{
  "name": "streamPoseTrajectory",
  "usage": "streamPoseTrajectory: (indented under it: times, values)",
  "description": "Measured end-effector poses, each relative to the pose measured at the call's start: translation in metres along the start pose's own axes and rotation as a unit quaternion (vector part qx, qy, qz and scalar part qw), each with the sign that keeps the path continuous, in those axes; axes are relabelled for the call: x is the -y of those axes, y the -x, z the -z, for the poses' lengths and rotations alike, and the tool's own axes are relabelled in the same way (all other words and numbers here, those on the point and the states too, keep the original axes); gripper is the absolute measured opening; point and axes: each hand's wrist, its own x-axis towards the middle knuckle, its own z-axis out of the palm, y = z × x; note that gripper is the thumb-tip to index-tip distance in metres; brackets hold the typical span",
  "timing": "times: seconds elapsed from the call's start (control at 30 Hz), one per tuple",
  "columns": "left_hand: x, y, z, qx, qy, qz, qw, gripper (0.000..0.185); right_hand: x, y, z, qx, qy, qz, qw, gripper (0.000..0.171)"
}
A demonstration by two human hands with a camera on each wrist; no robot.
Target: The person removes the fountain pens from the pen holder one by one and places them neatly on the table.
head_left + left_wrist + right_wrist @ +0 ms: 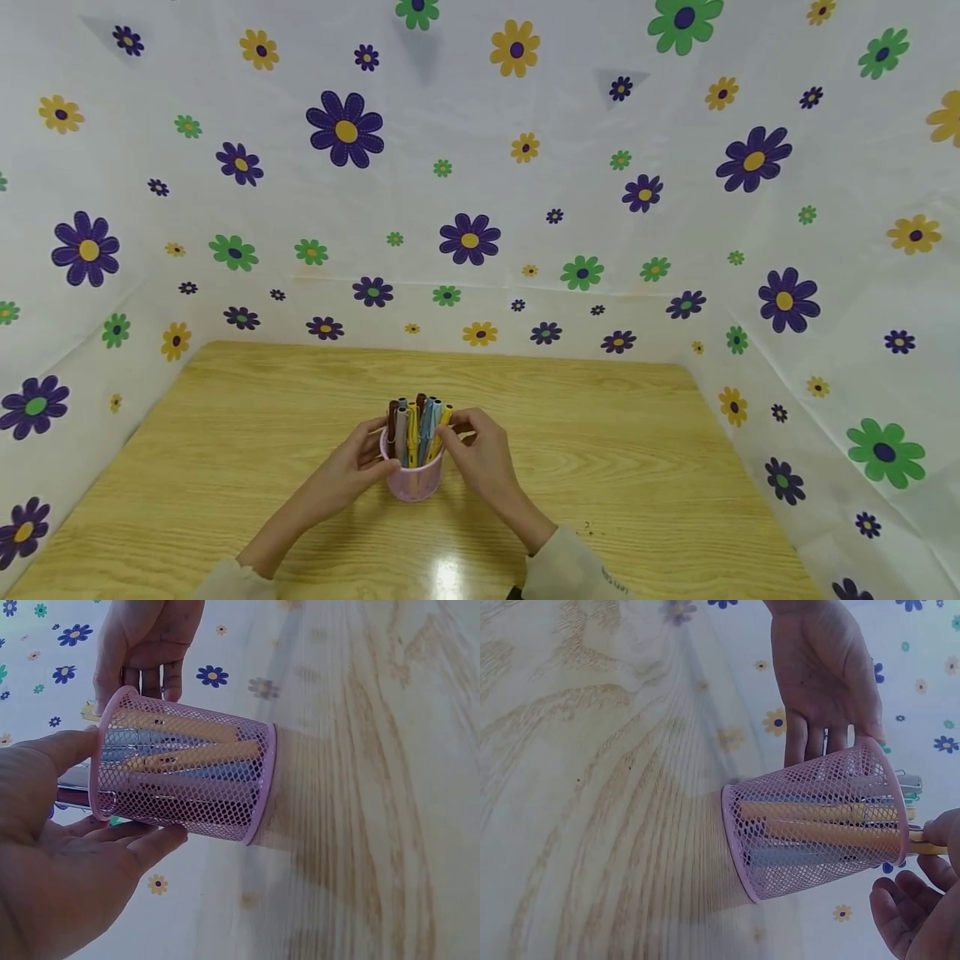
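Note:
A pink mesh pen holder (pixel 414 487) stands upright on the table, filled with several yellow, blue, grey and dark brown pens. On its left side my left hand (pixel 347 468) holds it, the thumb at the rim and the fingers round the mesh wall. My right hand (pixel 486 457) is at the right side of the rim. There its thumb and a finger pinch a yellow pen (pixel 924 847), whose lower part is inside the holder. Through the mesh in the left wrist view, the pens' lower parts (pixel 187 757) show.
The wood-grain table (pixel 600 450) spreads around the holder. White sheeting (pixel 570 133) printed with purple, yellow and green flowers rises at the back and both sides. A few small dark marks (pixel 588 528) lie on the table near the right sleeve.

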Motion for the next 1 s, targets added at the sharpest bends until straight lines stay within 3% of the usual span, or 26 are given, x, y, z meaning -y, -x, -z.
streamPoseTrajectory:
  times: [0.43,1.0]
  values:
    - [-0.005,0.000,0.001,0.007,0.033,0.006,0.9994,0.076,0.006,-0.010,0.008,-0.034,-0.014,-0.018,0.999,0.011]
    - [-0.005,0.001,0.002,0.010,0.023,0.000,0.9997,0.075,0.018,-0.024,0.026,-0.062,-0.058,-0.028,0.996,0.008]
